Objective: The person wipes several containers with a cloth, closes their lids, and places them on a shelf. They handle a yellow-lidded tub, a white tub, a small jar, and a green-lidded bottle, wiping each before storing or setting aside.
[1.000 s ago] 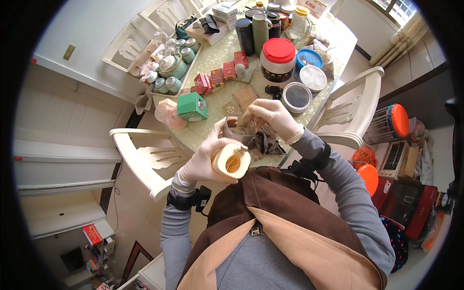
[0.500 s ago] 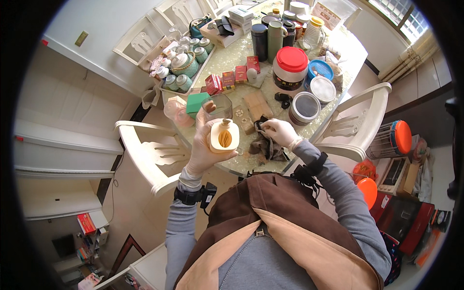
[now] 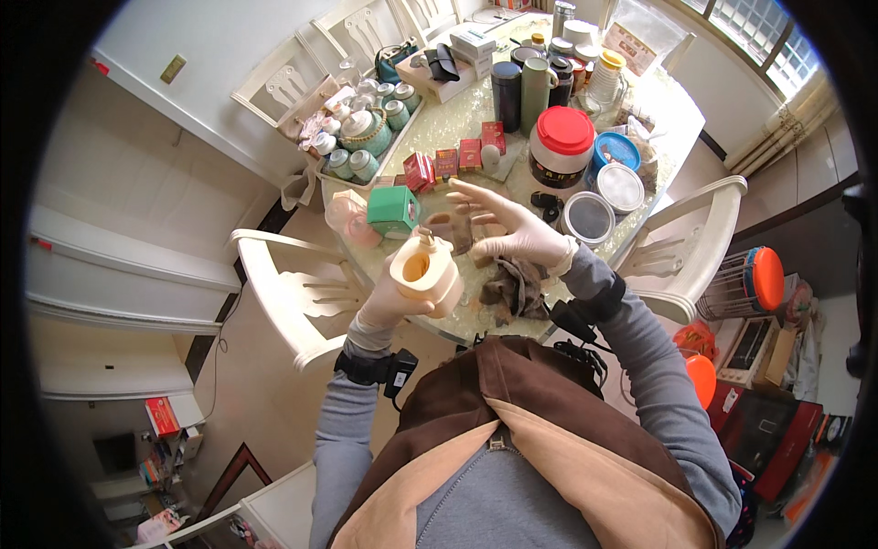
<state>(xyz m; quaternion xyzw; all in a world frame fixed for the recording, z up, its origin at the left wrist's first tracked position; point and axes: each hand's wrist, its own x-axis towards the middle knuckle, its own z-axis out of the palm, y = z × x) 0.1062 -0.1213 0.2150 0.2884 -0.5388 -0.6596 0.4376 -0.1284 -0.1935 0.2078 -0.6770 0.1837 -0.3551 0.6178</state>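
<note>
My left hand (image 3: pixel 384 306), in a white glove, grips a cream-coloured toothpick holder (image 3: pixel 441 282) over the near table edge. Thin sticks show inside its round opening, which faces up towards me. My gloved right hand (image 3: pixel 517 229) is held to the right of the holder, fingers spread and nothing in them. Just below that hand a crumpled dark grey-brown cloth (image 3: pixel 514 291) lies on the table. A green box (image 3: pixel 393 210) stands beyond the holder, beside a pinkish translucent container (image 3: pixel 350 220). My right hand partly hides the things behind it.
Several small red boxes (image 3: pixel 445 163) stand mid-table. To the right are a red-lidded jar (image 3: pixel 562 146), a blue-lidded tub (image 3: pixel 615 151) and a round grey-topped tin (image 3: pixel 588 218). A tray with a teapot (image 3: pixel 366 133) sits far left. Chairs (image 3: pixel 293 293) flank the table.
My right hand has let go of the dark cloth, risen and spread its fingers towards the holder. My left hand has tilted and slightly lowered the toothpick holder. The view has shifted a little.
</note>
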